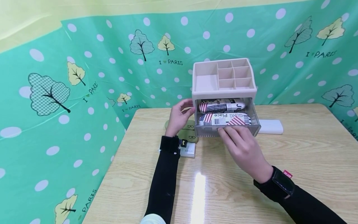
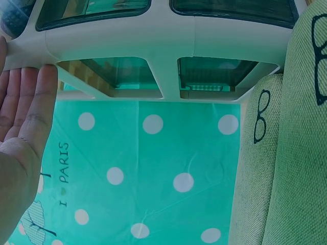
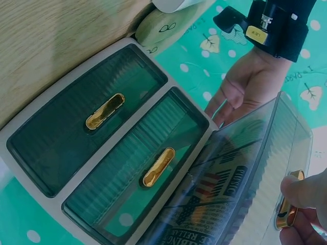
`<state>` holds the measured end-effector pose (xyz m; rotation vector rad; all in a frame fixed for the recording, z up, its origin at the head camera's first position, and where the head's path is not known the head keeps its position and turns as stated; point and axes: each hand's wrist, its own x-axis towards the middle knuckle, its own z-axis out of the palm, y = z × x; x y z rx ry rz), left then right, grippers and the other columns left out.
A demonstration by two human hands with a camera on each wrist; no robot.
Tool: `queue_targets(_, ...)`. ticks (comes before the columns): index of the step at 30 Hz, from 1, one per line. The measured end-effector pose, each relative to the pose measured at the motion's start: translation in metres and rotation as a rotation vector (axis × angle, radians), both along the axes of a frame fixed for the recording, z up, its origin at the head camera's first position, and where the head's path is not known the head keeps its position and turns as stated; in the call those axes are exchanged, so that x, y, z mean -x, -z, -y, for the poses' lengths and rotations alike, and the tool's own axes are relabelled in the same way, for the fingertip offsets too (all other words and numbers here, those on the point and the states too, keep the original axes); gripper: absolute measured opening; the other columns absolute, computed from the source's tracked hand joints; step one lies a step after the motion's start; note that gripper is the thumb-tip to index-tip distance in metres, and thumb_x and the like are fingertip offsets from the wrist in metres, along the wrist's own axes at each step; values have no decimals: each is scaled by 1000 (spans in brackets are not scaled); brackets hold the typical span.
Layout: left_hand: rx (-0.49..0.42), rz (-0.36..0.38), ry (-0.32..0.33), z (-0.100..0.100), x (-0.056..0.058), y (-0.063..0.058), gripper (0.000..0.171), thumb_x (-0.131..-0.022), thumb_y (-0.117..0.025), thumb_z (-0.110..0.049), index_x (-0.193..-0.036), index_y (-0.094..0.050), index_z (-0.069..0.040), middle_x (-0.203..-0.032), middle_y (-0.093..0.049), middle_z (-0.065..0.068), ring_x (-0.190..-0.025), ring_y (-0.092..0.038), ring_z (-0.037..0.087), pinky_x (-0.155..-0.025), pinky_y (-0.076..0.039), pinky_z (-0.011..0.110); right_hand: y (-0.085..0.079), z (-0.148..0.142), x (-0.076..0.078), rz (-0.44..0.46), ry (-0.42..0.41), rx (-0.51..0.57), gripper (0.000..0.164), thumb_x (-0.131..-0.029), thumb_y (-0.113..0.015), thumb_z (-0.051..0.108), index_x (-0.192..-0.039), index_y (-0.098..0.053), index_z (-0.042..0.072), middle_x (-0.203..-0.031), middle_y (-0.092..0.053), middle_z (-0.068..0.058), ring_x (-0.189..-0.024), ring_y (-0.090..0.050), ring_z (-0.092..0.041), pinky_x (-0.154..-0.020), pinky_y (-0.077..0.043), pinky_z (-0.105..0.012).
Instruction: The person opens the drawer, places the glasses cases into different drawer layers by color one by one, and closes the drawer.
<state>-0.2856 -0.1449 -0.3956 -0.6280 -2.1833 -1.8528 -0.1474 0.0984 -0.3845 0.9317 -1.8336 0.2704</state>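
Observation:
A white desktop organizer [image 1: 223,93] stands at the back of the table, its clear top drawer [image 1: 208,132] pulled out. Inside the drawer lie two newspaper-print cases, a front one [image 1: 225,119] and a rear one [image 1: 222,105]. My right hand [image 1: 243,149] pinches the drawer's gold handle [image 3: 286,217] between thumb and fingers, as the right wrist view shows. Against the organizer's left side rests my left hand [image 1: 179,116]; its fingers [image 2: 30,102] are straight in the left wrist view. The two lower drawers, with gold handles [image 3: 159,167], are closed.
Green glasses cases [image 1: 188,136] lie left of the organizer, partly behind my left hand. A small white box [image 1: 188,150] sits in front of them. To the organizer's right is a white flat object [image 1: 270,127]. A green patterned cloth [image 1: 156,77] hangs behind the table.

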Motion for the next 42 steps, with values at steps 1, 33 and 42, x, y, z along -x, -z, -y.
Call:
queue_targets(1,1,-2,0,0,0,0,37,-95,-73,-10,-130,-65,-5,-126,-68,9,-118,-65,21,-100,-56,31,0,0,0,-1,0,3,26,-103,-47,-3,-114,-69,-13,-102,-67,-27,-85,-60,-42,-72,-55,-50)
queue_targets(33,-4,14,-7,-2,-1,-1,36,-95,-71,-5,-130,-64,-4,-126,-68,10,-118,-65,22,-100,-55,31,-3,2,14,40,25,44,26,-105,-46,-2,-112,-69,-11,-103,-66,-27,-87,-60,-43,-76,-55,-50)
queue_targets(42,-2,10,-17,-3,0,0,36,-94,-71,-5,-129,-65,-4,-124,-68,9,-118,-65,21,-100,-55,31,-6,1,21,71,36,49,25,-104,-45,-5,-112,-68,-12,-103,-66,-27,-89,-60,-45,-79,-54,-52)
